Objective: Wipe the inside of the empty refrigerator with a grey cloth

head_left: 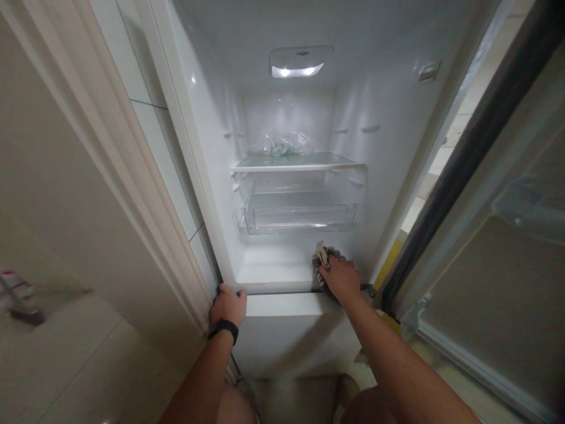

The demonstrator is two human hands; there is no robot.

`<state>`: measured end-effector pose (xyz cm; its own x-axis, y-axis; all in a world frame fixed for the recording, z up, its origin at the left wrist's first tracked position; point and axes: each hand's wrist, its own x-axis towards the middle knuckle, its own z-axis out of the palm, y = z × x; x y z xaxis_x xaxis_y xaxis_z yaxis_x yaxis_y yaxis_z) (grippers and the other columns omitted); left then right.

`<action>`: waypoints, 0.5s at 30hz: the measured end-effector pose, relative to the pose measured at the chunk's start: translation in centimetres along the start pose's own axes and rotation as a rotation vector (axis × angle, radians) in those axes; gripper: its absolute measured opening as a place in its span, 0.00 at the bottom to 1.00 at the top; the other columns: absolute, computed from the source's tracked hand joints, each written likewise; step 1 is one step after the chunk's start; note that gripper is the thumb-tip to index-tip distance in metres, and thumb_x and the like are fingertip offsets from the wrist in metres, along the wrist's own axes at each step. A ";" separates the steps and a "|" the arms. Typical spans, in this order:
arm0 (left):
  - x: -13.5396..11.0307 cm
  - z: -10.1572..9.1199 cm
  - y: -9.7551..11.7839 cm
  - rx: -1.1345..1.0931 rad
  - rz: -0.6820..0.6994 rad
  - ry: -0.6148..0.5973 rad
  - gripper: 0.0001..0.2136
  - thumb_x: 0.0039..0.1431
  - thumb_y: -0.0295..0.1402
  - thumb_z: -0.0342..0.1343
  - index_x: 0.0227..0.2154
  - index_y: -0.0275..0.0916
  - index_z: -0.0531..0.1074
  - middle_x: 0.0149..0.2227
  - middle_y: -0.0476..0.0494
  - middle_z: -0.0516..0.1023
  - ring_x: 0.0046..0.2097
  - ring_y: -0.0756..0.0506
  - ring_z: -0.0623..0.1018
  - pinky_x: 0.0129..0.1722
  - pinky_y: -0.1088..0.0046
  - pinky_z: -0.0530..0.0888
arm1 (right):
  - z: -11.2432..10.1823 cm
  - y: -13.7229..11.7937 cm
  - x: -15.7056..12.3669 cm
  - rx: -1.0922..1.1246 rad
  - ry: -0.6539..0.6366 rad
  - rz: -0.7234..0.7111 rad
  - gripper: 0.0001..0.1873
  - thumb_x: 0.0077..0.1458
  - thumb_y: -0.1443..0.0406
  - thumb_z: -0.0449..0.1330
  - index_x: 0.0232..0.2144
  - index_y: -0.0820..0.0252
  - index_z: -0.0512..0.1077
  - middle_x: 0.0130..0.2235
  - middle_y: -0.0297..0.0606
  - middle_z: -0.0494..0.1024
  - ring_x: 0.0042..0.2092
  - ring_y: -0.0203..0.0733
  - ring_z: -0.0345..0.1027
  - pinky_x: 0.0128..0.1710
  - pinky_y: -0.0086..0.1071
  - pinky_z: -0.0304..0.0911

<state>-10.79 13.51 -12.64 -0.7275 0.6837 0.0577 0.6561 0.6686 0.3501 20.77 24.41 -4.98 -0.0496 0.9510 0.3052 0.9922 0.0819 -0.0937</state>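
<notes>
An open fridge with white walls stands before me. My right hand is closed on a crumpled patterned cloth at the right of the compartment's bottom front edge. At the left front corner, my left hand grips the fridge's edge, its fingers curled. A dark band circles that wrist. Above the cloth is a clear plastic drawer. Higher still, a glass shelf bears a crumpled clear plastic bag.
The fridge door hangs open on the right, with a dark seal along its edge. A lit lamp is set in the fridge's ceiling. Close on the left runs a door frame. A blurred brush-like object lies on the floor at far left.
</notes>
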 end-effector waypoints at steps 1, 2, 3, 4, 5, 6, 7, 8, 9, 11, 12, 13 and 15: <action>0.0 -0.1 0.0 -0.004 0.001 0.001 0.21 0.64 0.46 0.47 0.52 0.35 0.63 0.42 0.28 0.83 0.46 0.31 0.84 0.42 0.56 0.77 | -0.1 -0.3 -0.6 0.003 0.000 -0.016 0.22 0.66 0.51 0.52 0.52 0.56 0.73 0.54 0.49 0.75 0.52 0.55 0.68 0.45 0.41 0.64; -0.1 -0.1 0.1 -0.008 0.001 0.002 0.21 0.64 0.46 0.46 0.52 0.35 0.63 0.43 0.28 0.83 0.46 0.31 0.84 0.42 0.56 0.77 | -0.1 -0.7 -1.2 0.010 -0.006 -0.038 0.21 0.65 0.51 0.53 0.52 0.55 0.73 0.55 0.49 0.75 0.53 0.55 0.68 0.46 0.41 0.63; -0.1 -0.2 0.1 -0.011 0.000 0.002 0.21 0.64 0.46 0.46 0.52 0.35 0.63 0.43 0.28 0.83 0.46 0.30 0.84 0.42 0.56 0.77 | -0.2 -1.1 -1.8 0.019 -0.019 -0.065 0.21 0.65 0.52 0.54 0.52 0.55 0.73 0.56 0.49 0.74 0.53 0.55 0.68 0.46 0.41 0.63; -0.1 -0.2 0.2 -0.013 -0.001 0.001 0.21 0.64 0.46 0.46 0.52 0.35 0.63 0.43 0.28 0.83 0.46 0.30 0.84 0.42 0.55 0.77 | -0.2 -1.5 -2.3 0.028 -0.031 -0.094 0.21 0.65 0.52 0.54 0.52 0.55 0.74 0.56 0.49 0.75 0.54 0.55 0.67 0.47 0.41 0.63; -0.1 -0.3 0.2 -0.013 -0.003 0.000 0.21 0.64 0.46 0.46 0.52 0.35 0.63 0.43 0.28 0.83 0.46 0.30 0.84 0.42 0.55 0.77 | -0.2 -1.9 -2.8 0.036 -0.041 -0.120 0.20 0.64 0.52 0.55 0.51 0.55 0.74 0.56 0.50 0.75 0.54 0.56 0.67 0.48 0.42 0.62; -0.2 -0.4 0.2 -0.012 -0.004 -0.001 0.22 0.65 0.47 0.46 0.52 0.35 0.63 0.43 0.28 0.83 0.46 0.30 0.84 0.42 0.55 0.77 | -0.2 -2.3 -3.2 0.042 -0.048 -0.140 0.20 0.64 0.52 0.56 0.50 0.55 0.75 0.55 0.50 0.75 0.54 0.56 0.66 0.49 0.43 0.62; -0.2 -0.4 0.2 -0.011 -0.004 -0.003 0.22 0.65 0.47 0.46 0.52 0.35 0.63 0.43 0.28 0.83 0.47 0.30 0.84 0.42 0.55 0.77 | -0.2 -2.8 -3.5 0.047 -0.051 -0.155 0.19 0.64 0.52 0.56 0.50 0.55 0.75 0.54 0.50 0.76 0.54 0.57 0.66 0.49 0.43 0.62; -0.3 -0.5 0.3 -0.009 -0.005 -0.003 0.22 0.64 0.47 0.46 0.51 0.35 0.63 0.43 0.28 0.83 0.47 0.30 0.83 0.43 0.55 0.77 | -0.2 -3.3 -3.7 0.054 -0.050 -0.164 0.19 0.63 0.52 0.56 0.50 0.55 0.75 0.54 0.51 0.76 0.55 0.58 0.66 0.49 0.44 0.62; -0.3 -0.5 0.3 -0.006 -0.007 -0.003 0.21 0.64 0.47 0.46 0.51 0.35 0.63 0.43 0.28 0.83 0.47 0.30 0.83 0.43 0.55 0.77 | -0.3 -3.8 -3.9 0.062 -0.048 -0.170 0.19 0.63 0.53 0.57 0.50 0.55 0.75 0.54 0.51 0.76 0.55 0.58 0.65 0.49 0.44 0.62; -0.4 -0.6 0.3 -0.001 -0.011 -0.001 0.22 0.64 0.47 0.46 0.51 0.35 0.63 0.43 0.28 0.83 0.48 0.29 0.83 0.44 0.55 0.77 | -0.3 -4.9 -4.0 0.086 -0.050 -0.181 0.18 0.63 0.53 0.57 0.50 0.54 0.75 0.54 0.50 0.76 0.55 0.58 0.65 0.49 0.45 0.62; -0.4 -0.6 0.4 0.001 -0.012 0.001 0.22 0.64 0.47 0.46 0.51 0.35 0.63 0.43 0.27 0.83 0.48 0.29 0.83 0.44 0.55 0.77 | -0.3 -5.5 -4.0 0.099 -0.054 -0.192 0.18 0.63 0.54 0.57 0.50 0.54 0.75 0.55 0.50 0.76 0.55 0.59 0.65 0.50 0.45 0.62; -0.4 -0.6 0.4 0.002 -0.012 0.002 0.22 0.64 0.47 0.46 0.51 0.34 0.63 0.43 0.27 0.83 0.48 0.30 0.83 0.44 0.55 0.77 | -0.4 -6.3 -3.9 0.110 -0.060 -0.206 0.18 0.62 0.54 0.57 0.50 0.54 0.75 0.55 0.50 0.76 0.55 0.59 0.65 0.50 0.46 0.62; -0.3 -0.5 0.4 0.003 -0.007 0.000 0.22 0.64 0.47 0.46 0.52 0.34 0.63 0.43 0.27 0.83 0.48 0.30 0.83 0.44 0.55 0.77 | -0.4 -7.8 -3.7 0.125 -0.070 -0.243 0.18 0.62 0.54 0.58 0.50 0.54 0.75 0.55 0.51 0.76 0.56 0.59 0.65 0.50 0.46 0.63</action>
<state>-10.41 13.36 -12.04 -0.7322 0.6788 0.0555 0.6515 0.6745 0.3473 13.26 20.12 -5.06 -0.2965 0.9168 0.2675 0.9287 0.3421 -0.1431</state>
